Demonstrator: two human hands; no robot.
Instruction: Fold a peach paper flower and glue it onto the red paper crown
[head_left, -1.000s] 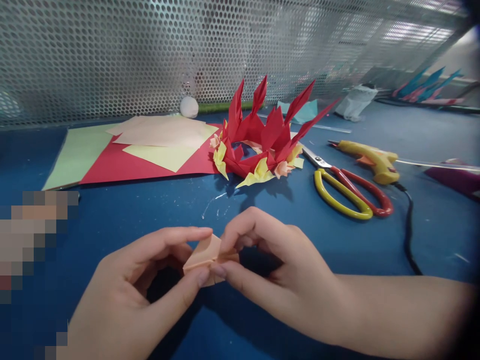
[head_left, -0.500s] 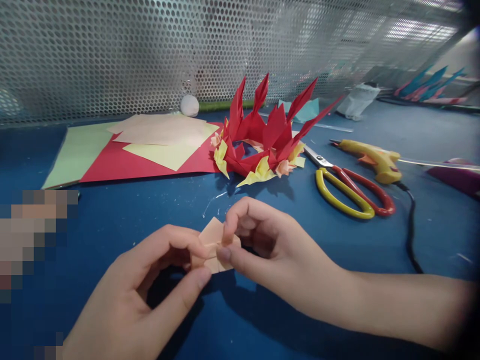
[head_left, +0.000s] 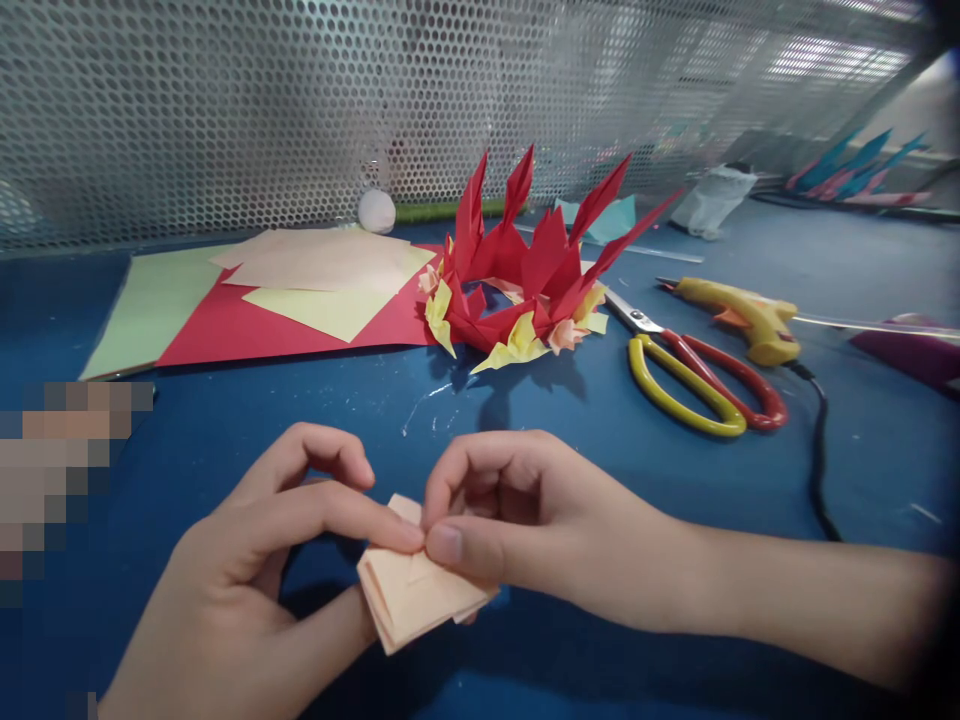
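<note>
A small folded piece of peach paper is held between both hands, tilted, just above the blue table. My left hand has its index fingertip pressed on the paper's upper edge, while its thumb goes behind the left side. My right hand pinches the upper right edge between thumb and index finger. The two hands' fingertips nearly meet at the fold. Beyond them stands a red folded-paper crown, trimmed around its base with yellow and peach paper pieces.
Red-and-yellow-handled scissors and a yellow glue gun with a black cord lie to the right. Red, green, peach and yellow sheets overlap at back left. A white ball rests by the perforated metal screen. A pixelated patch covers the left edge.
The peach paper has come lower and nearer and is turned, now showing a broad folded face. My left index finger has moved onto its top edge; my right hand's grip has shifted down slightly.
</note>
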